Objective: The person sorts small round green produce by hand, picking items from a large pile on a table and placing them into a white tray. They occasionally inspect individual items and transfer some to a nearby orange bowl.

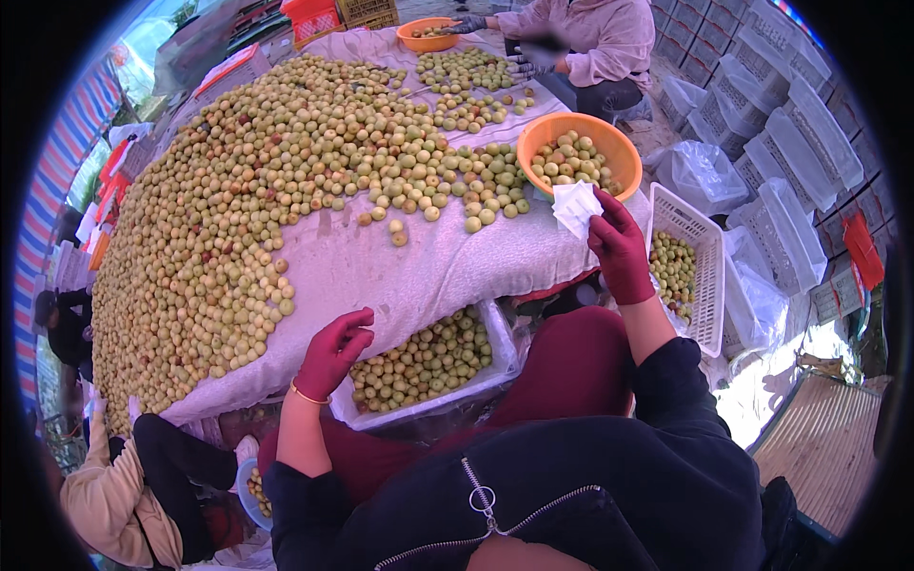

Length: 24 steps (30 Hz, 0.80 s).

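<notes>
My right hand [621, 249], in a dark red glove, pinches a small bunch of white paper slips [578, 207]. The slips stand in front of the near rim of an orange basin [624, 157], which holds greenish round fruit [574, 157]. My left hand [333, 354], gloved alike, hangs with loosely bent fingers apart and nothing in them. It hovers by the left edge of a lined white crate [409, 411] of the same fruit. Beyond it, a pale cloth [419, 262] bears a large heap of yellow-green fruit [257, 190].
A white crate [703, 224] with fruit stands to my right, near stacked clear crates [785, 143]. Across the cloth a gloved person [609, 43] sits by another orange basin [411, 38]. At lower left another person [119, 500] sits beside a blue basin [246, 495].
</notes>
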Tool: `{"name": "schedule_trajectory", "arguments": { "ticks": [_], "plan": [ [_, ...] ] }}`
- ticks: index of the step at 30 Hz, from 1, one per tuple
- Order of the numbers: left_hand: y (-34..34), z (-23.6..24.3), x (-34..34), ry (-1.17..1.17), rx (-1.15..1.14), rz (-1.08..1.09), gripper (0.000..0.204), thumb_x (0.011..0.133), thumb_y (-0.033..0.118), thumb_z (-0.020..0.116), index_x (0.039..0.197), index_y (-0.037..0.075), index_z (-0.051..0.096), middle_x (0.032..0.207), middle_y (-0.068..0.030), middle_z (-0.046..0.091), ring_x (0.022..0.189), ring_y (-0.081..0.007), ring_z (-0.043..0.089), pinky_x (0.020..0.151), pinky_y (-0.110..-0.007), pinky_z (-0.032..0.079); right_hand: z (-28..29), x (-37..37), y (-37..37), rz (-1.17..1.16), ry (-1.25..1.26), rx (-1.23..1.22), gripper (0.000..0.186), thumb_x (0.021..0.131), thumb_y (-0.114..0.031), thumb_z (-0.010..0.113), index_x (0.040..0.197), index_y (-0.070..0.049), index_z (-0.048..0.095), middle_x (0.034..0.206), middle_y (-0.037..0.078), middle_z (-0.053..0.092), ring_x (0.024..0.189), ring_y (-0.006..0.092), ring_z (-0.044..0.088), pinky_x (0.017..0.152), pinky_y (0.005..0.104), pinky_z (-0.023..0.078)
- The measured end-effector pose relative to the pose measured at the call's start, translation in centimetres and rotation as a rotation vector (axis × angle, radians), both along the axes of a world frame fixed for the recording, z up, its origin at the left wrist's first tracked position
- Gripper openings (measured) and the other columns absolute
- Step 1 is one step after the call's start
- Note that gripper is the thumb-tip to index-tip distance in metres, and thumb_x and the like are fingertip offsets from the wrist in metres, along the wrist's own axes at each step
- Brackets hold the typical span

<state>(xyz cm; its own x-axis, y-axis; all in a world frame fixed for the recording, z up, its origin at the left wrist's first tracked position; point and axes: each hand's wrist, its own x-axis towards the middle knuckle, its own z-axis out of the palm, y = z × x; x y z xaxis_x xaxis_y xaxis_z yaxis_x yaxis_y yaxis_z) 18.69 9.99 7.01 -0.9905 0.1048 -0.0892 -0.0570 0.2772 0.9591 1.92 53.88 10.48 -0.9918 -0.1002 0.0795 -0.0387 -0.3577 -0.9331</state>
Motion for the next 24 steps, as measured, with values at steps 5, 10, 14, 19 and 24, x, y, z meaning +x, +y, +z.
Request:
{"name": "schedule_trajectory", "arguments": {
  "ticks": [5, 10, 14, 19, 24],
  "plan": [
    [2.4, 1.5, 0.0, -0.158, 0.443, -0.010, 0.047, 0.105, 0.034, 0.050, 0.138, 0.001, 0.052, 0.124, -0.0135, 0.062, 0.096, -0.0188, 0.068, 0.078, -0.033, 0.061, 0.2, 5.9, -13.0, 0.550, -0.089, 0.137, 0.035, 0.093, -0.008, 0.066, 0.128, -0.005, 0.062, 0.083, -0.002, 0.059, 0.070, 0.0057, 0.055, 0.063, 0.0215, 0.043],
    [1.8, 2.2, 0.8, -0.122, 0.464, 0.029, 0.053, 0.105, 0.040, 0.046, 0.138, 0.000, 0.053, 0.117, -0.0126, 0.062, 0.093, -0.0198, 0.067, 0.072, -0.032, 0.061, -2.0, 8.8, -19.7, 0.725, -0.104, 0.254, 0.026, 0.093, -0.013, 0.068, 0.119, -0.005, 0.066, 0.083, -0.002, 0.063, 0.071, 0.0051, 0.058, 0.064, 0.0210, 0.044],
    [1.0, 1.6, 1.1, -0.148, 0.430, 0.041, 0.056, 0.104, 0.045, 0.048, 0.135, -0.002, 0.054, 0.117, -0.0136, 0.061, 0.093, -0.0220, 0.068, 0.075, -0.037, 0.063, -3.3, 8.8, -21.2, 0.683, -0.166, 0.259, 0.022, 0.094, -0.012, 0.067, 0.114, -0.004, 0.066, 0.078, 0.000, 0.064, 0.069, 0.0067, 0.057, 0.064, 0.0224, 0.043],
    [0.0, 0.8, 1.5, -0.280, 0.624, 0.084, 0.053, 0.104, 0.043, 0.046, 0.126, -0.005, 0.055, 0.114, -0.0185, 0.064, 0.096, -0.0273, 0.071, 0.076, -0.040, 0.063, -4.7, 8.0, -22.4, 0.611, -0.248, 0.208, 0.022, 0.095, -0.012, 0.065, 0.114, -0.003, 0.067, 0.076, 0.001, 0.063, 0.067, 0.0087, 0.057, 0.064, 0.0234, 0.044],
    [-0.4, 0.0, 1.7, -0.235, 0.580, 0.122, 0.042, 0.105, 0.033, 0.049, 0.123, -0.004, 0.056, 0.104, -0.0166, 0.068, 0.089, -0.0251, 0.073, 0.071, -0.036, 0.063, -5.9, 7.8, -23.2, 0.671, -0.295, 0.199, 0.022, 0.096, -0.012, 0.064, 0.116, -0.001, 0.067, 0.080, 0.003, 0.066, 0.070, 0.0104, 0.060, 0.067, 0.0237, 0.047]
  ]
}}
